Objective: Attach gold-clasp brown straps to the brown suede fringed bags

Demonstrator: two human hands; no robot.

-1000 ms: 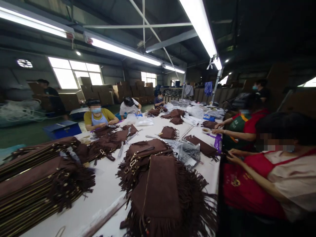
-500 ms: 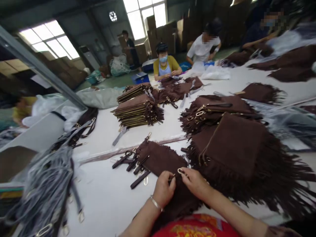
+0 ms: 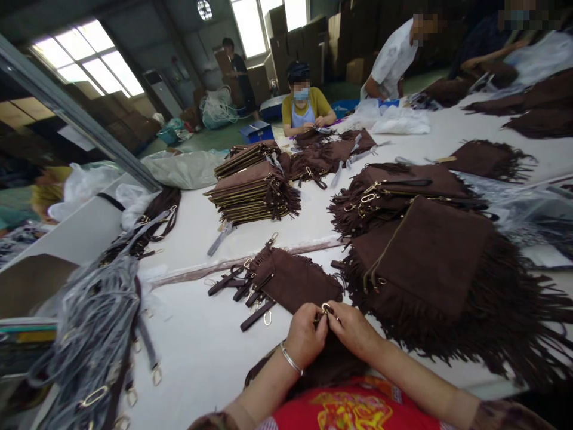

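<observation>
Flat, fringed pouches of suede-like material (image 3: 430, 257) are plain dark brown; the stacked ones (image 3: 244, 203) show stripes of gold edging. A curved metal ring clip (image 3: 326, 306) is gold, the broad desk (image 3: 179, 340) white, the plastic-wrapped straps (image 3: 101, 304) grey, the cloth apron (image 3: 286, 418) red with a yellow-gold figured print (image 3: 351, 412).

Two windows (image 3: 92, 57), one bracelet (image 3: 292, 360) and one red apron (image 3: 349, 409) show, with brown bags (image 3: 441, 257) too overlapped to count.

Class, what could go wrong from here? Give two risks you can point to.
The small gold hardware pinched by the left hand and right hand might slip from the fingertips. The fringed bag pile beside the right forearm lies askew and could slide if bumped.
</observation>
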